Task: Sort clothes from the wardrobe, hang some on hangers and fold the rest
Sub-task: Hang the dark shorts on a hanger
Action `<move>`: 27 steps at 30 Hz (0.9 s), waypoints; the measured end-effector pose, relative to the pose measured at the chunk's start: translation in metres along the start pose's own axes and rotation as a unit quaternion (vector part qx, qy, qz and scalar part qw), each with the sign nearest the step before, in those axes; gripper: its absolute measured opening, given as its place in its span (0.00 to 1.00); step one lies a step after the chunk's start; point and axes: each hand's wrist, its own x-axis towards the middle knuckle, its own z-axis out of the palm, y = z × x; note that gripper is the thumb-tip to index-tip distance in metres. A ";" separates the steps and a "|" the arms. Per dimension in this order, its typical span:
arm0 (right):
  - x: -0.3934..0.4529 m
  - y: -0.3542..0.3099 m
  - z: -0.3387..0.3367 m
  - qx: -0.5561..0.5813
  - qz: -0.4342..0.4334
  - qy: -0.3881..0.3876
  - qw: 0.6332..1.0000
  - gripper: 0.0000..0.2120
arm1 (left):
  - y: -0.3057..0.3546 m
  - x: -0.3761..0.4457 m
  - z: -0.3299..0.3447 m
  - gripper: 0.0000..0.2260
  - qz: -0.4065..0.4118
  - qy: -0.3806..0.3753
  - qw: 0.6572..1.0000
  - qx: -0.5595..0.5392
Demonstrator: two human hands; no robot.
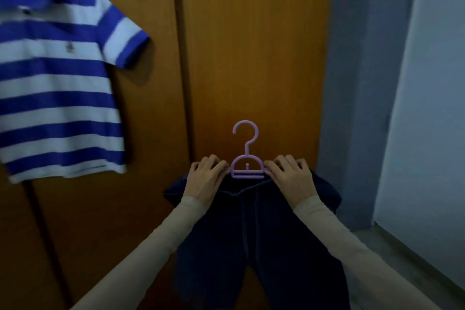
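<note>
A dark navy pair of trousers (254, 239) hangs from a small lilac plastic hanger (247, 158), held up in front of the wooden wardrobe doors. My left hand (205, 176) grips the hanger's left arm together with the waistband. My right hand (289, 176) grips the right arm the same way. The hanger's hook points up and is free of any rail. The hanger's arms are hidden under my fingers and the cloth.
A blue-and-white striped polo shirt (57, 78) hangs on a hanger at the upper left against the shut wardrobe doors (251, 45). A grey door (364, 83) stands to the right, beside a white wall (432, 83) and a strip of grey floor.
</note>
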 end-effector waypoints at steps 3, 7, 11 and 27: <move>0.025 -0.049 0.003 0.024 -0.014 0.020 0.999 0.11 | -0.040 -0.020 -0.040 0.06 0.007 0.009 0.999 0.050; 0.060 -0.115 0.005 0.037 -0.035 0.046 0.998 0.08 | -0.087 -0.048 -0.093 0.06 -0.010 0.004 0.994 0.108; 0.095 -0.172 0.009 0.048 -0.063 0.078 0.994 0.08 | -0.127 -0.069 -0.141 0.06 -0.050 -0.017 0.986 0.155; 0.275 -0.290 0.070 0.121 -0.060 0.126 0.983 0.27 | -0.284 -0.024 -0.238 0.12 -0.126 0.025 0.955 0.268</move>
